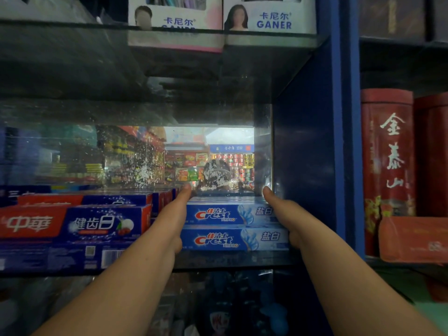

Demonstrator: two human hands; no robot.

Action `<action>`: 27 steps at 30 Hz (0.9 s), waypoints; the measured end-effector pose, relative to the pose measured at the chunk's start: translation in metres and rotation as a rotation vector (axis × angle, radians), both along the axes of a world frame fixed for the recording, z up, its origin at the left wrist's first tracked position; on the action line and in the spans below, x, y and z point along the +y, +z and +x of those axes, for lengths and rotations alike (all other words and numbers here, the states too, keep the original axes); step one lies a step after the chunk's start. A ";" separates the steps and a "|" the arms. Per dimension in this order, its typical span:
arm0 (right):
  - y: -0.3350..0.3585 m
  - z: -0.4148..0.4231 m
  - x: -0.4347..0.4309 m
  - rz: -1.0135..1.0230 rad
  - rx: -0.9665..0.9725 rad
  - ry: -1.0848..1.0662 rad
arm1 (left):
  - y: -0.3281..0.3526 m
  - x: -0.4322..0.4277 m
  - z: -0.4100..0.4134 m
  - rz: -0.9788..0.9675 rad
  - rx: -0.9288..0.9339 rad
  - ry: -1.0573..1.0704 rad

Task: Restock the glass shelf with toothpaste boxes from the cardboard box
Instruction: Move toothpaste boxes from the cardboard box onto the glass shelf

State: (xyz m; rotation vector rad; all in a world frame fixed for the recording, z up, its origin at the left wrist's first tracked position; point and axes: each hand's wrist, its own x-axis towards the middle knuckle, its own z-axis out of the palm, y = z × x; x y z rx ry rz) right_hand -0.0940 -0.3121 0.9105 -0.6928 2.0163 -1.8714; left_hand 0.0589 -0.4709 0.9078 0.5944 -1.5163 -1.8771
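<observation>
Two blue Crest toothpaste boxes lie stacked on the glass shelf (232, 260), the upper box (228, 213) on the lower box (232, 239). My left hand (173, 219) presses flat against the stack's left end, index finger stretched toward the mirror. My right hand (282, 214) clasps the stack's right end, beside the blue cabinet wall. Both hands squeeze the stack between them. The cardboard box is out of view.
Red-and-blue toothpaste boxes (72, 223) fill the shelf to the left, in several rows. A mirror (213, 161) backs the shelf. White Ganer boxes (269, 15) stand on the glass shelf above. Red tins (388, 166) sit in the right compartment beyond the blue upright (339, 141).
</observation>
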 end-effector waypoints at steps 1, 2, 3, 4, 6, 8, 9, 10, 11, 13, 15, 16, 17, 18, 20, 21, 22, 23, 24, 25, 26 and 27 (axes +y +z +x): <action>0.001 0.004 0.001 -0.007 -0.002 0.005 | 0.000 -0.001 0.000 0.008 0.002 0.000; 0.000 0.004 0.002 -0.009 0.002 0.013 | -0.001 -0.001 0.000 0.008 0.007 -0.001; 0.000 0.007 0.003 -0.008 0.001 0.014 | -0.001 -0.001 0.000 0.009 0.009 -0.003; -0.001 0.005 0.003 -0.010 0.007 0.007 | 0.000 -0.001 -0.001 0.008 0.007 0.009; -0.002 0.004 0.004 0.011 0.009 0.000 | 0.000 0.002 0.001 -0.004 -0.017 0.024; -0.004 0.008 0.008 0.049 0.053 -0.019 | -0.002 0.002 0.005 -0.051 -0.046 0.021; -0.005 0.010 0.009 0.056 0.081 -0.026 | -0.004 0.003 0.006 -0.075 -0.063 0.013; -0.006 0.010 0.010 0.056 0.105 -0.017 | -0.006 0.004 0.007 -0.097 -0.087 -0.001; -0.007 0.015 0.011 0.045 0.106 0.009 | -0.008 0.006 0.010 -0.120 -0.104 -0.013; -0.009 0.020 0.012 0.011 0.081 0.039 | -0.008 0.010 0.014 -0.139 -0.087 -0.015; -0.010 0.024 0.011 -0.055 0.033 0.010 | -0.009 0.010 0.014 -0.114 -0.069 0.004; -0.009 0.029 0.011 -0.092 0.031 0.002 | -0.009 0.011 0.014 -0.107 -0.059 0.005; -0.009 0.031 0.013 -0.124 0.028 -0.002 | -0.008 0.012 0.016 -0.101 -0.044 0.006; -0.010 0.032 0.013 -0.136 0.020 -0.001 | -0.009 0.012 0.017 -0.090 -0.036 0.006; -0.012 0.029 0.015 -0.120 0.035 -0.006 | -0.012 0.010 0.020 -0.087 -0.024 0.010; -0.012 0.030 0.017 -0.125 0.050 -0.006 | -0.013 0.010 0.022 -0.102 -0.026 0.005; -0.014 0.032 0.018 -0.130 0.053 -0.008 | -0.014 0.007 0.022 -0.111 -0.032 -0.014; -0.016 0.031 0.018 -0.135 0.041 0.007 | -0.015 0.008 0.024 -0.098 -0.038 -0.040; -0.018 0.032 0.018 -0.144 0.025 0.030 | -0.016 0.009 0.026 -0.084 -0.029 -0.061; -0.021 0.034 0.019 -0.144 0.028 0.041 | -0.016 0.012 0.029 -0.082 -0.012 -0.070; -0.021 0.038 0.021 -0.146 0.034 0.039 | -0.016 0.016 0.032 -0.093 0.021 -0.057; -0.021 0.039 0.023 -0.150 0.048 0.024 | -0.018 0.018 0.035 -0.108 0.051 -0.033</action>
